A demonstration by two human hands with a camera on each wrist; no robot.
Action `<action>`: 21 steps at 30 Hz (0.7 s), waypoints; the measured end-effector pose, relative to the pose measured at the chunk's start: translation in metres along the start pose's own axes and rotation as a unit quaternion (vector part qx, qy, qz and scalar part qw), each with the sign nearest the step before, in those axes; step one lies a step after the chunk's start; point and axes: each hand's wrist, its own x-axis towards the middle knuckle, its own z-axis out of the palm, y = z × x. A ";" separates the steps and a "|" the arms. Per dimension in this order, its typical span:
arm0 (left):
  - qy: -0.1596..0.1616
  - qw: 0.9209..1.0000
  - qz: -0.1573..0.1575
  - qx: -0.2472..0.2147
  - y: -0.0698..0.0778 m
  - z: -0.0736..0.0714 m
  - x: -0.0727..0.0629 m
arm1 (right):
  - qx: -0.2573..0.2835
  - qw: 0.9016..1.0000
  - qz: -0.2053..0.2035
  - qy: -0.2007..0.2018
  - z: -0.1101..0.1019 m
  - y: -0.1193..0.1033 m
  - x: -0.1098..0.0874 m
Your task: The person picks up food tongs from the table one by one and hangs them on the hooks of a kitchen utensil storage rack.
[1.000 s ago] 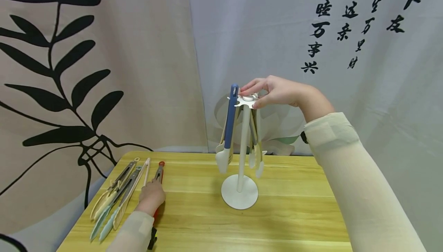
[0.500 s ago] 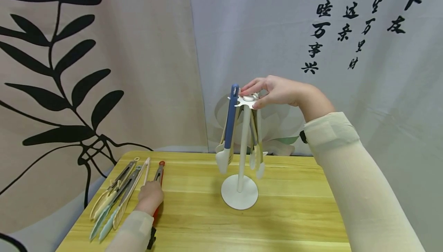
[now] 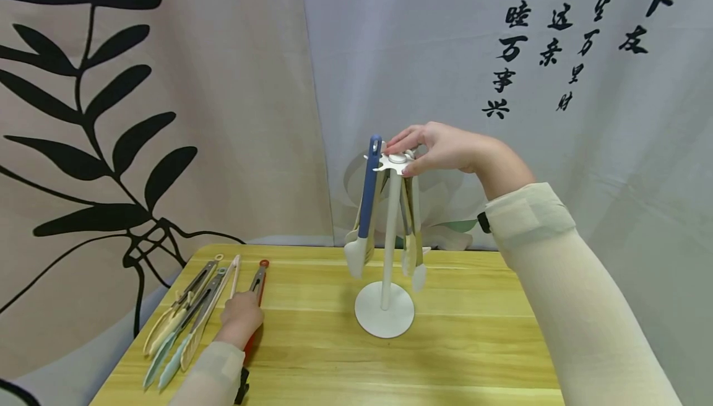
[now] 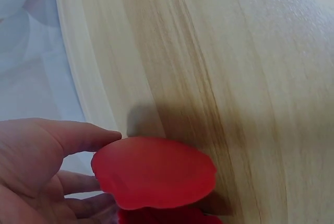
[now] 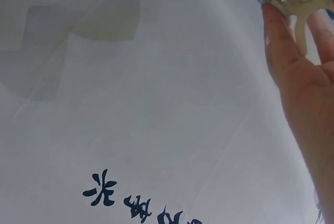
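Note:
My left hand [image 3: 242,318] grips a pair of tongs [image 4: 156,174] with red heads, lying along the table's left part. Its thumb meets the edge of one red head in the left wrist view. My right hand [image 3: 445,148] holds the hooked top of a white utensil stand [image 3: 384,316], thumb on the near side and fingers on the far side. From the hooks hang a blue-handled utensil [image 3: 369,192] with a pale head and several beige and white utensils [image 3: 411,245], partly overlapping. In the right wrist view, the right hand [image 5: 305,85] reaches the pale hooks [image 5: 305,12].
Left of the left hand lie several more tongs, some with light blue heads [image 3: 161,356] and some with cream heads [image 3: 167,332]. White-handled tongs [image 3: 235,273] lie just beside it. The wooden table [image 3: 468,325] ends at a curtain [image 3: 250,115] behind.
The utensils hanging on the stand have shifted very slightly, as if the top had turned a little. Both hands stay in nearly the same places.

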 end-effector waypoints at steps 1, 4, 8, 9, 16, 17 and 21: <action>0.000 1.000 -0.001 -0.002 0.000 0.000 0.000 | -0.001 1.000 0.001 0.001 0.000 0.000 0.000; -0.001 1.000 0.003 -0.004 0.002 0.001 -0.001 | -0.003 1.000 0.005 0.002 0.001 -0.001 -0.001; -0.001 1.000 0.006 -0.006 0.005 0.000 -0.002 | -0.003 1.000 0.010 0.006 0.001 -0.002 -0.002; -0.001 1.000 0.007 -0.006 0.006 0.000 -0.002 | -0.004 1.000 0.012 0.007 0.002 -0.002 -0.002; 0.014 1.000 0.009 -0.020 0.010 -0.001 0.000 | -0.005 1.000 0.022 0.017 0.004 -0.003 -0.002; 0.019 1.000 0.013 -0.022 0.010 -0.001 0.000 | -0.005 1.000 0.024 0.018 0.004 -0.003 -0.002; 0.044 0.998 0.034 -0.033 0.012 -0.002 0.000 | -0.008 0.999 0.027 0.023 0.006 -0.004 -0.003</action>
